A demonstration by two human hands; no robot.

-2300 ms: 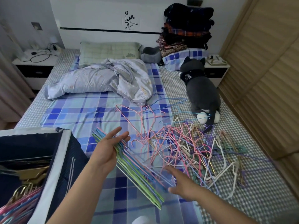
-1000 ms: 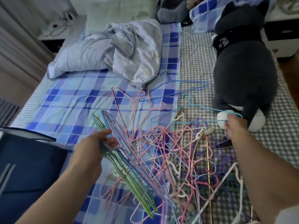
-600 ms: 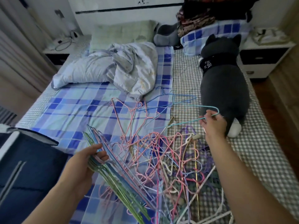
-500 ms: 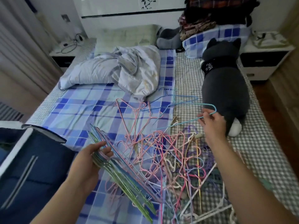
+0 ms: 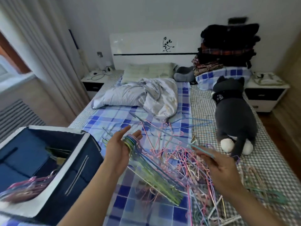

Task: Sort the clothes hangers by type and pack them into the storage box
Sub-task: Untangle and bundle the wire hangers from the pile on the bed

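My left hand is held out with fingers straight, and the hooks of a bundle of green and blue wire hangers sit in the crook of its thumb. The bundle slants down to the right over the bed. My right hand pinches a light-blue wire hanger that reaches up and left across the bed. Between and beyond my hands lies a tangled pile of pink, white and purple hangers. The navy storage box stands open at the left, with pink hangers and wooden ones inside.
A grey plush toy lies on the right side of the bed. A crumpled duvet and pillow sit near the headboard, beside stacked clothes. Nightstands flank the bed; a curtain hangs at the left.
My right hand lifted the light-blue hanger from beside the plush toy and brought it nearer and leftward. My left hand's fingers straightened. The view rose and more of the box shows.
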